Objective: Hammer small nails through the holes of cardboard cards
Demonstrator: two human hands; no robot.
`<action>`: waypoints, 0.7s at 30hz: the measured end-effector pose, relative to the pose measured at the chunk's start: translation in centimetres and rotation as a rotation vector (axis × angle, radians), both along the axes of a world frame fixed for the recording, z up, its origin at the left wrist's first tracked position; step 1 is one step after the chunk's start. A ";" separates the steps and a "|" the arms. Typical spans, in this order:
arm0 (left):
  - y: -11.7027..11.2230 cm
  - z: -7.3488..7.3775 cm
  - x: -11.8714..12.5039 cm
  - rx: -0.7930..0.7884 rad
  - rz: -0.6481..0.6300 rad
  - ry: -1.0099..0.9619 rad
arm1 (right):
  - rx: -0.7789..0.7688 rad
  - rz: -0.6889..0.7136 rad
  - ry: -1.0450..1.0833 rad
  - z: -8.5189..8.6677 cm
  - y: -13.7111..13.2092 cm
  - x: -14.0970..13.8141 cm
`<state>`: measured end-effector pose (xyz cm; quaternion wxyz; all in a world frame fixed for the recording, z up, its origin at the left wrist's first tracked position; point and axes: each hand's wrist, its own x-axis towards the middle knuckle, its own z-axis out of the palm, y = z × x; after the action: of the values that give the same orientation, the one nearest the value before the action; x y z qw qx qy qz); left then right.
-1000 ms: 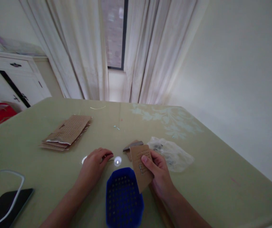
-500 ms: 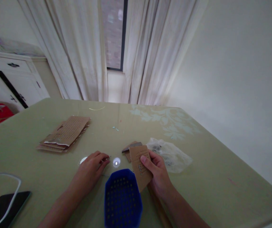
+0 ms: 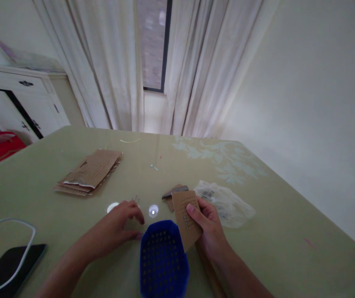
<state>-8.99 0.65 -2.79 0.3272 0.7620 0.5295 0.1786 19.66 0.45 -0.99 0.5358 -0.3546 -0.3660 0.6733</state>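
Observation:
My right hand is closed on a brown perforated card, held tilted upright above the table, thumb on its front. My left hand rests on the green table beside the left rim of a blue perforated basket; its fingers are curled in a pinch, and what they hold is too small to make out. A few thin pins lie just beyond its fingertips.
A stack of brown perforated cards lies at the mid-left. A crumpled clear plastic bag sits to the right of the held card, with card scraps behind it. A black phone and white cable lie at the near left.
My left hand has drawn back toward me, from beyond the basket to beside its left rim. The right hand with the card has barely moved.

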 end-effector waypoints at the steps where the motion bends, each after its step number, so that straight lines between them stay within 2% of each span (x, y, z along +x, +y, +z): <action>1: 0.0 0.0 0.1 -0.015 0.005 0.031 | 0.000 -0.002 0.001 -0.1 0.0 0.0; 4: 0.3 -0.5 0.6 0.007 0.046 0.099 | 0.008 -0.003 -0.003 -0.1 0.0 0.0; 13: 1.0 -1.9 0.7 0.248 0.267 0.232 | 0.004 -0.003 -0.034 0.0 0.1 -0.1; 16: 1.4 -2.3 0.8 0.285 0.322 0.259 | 0.003 0.001 -0.025 0.0 0.0 -0.2; 18: 1.5 -2.1 1.1 0.333 0.345 0.226 | 0.015 -0.022 -0.007 0.2 -0.1 -0.2; 21: 0.6 -0.9 2.4 0.496 0.411 0.000 | 0.044 -0.043 0.031 0.6 -0.3 0.0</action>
<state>-6.62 1.25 -3.69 0.0886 0.6956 0.6126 0.3647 19.65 0.14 -0.41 0.5634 -0.3399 -0.3645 0.6589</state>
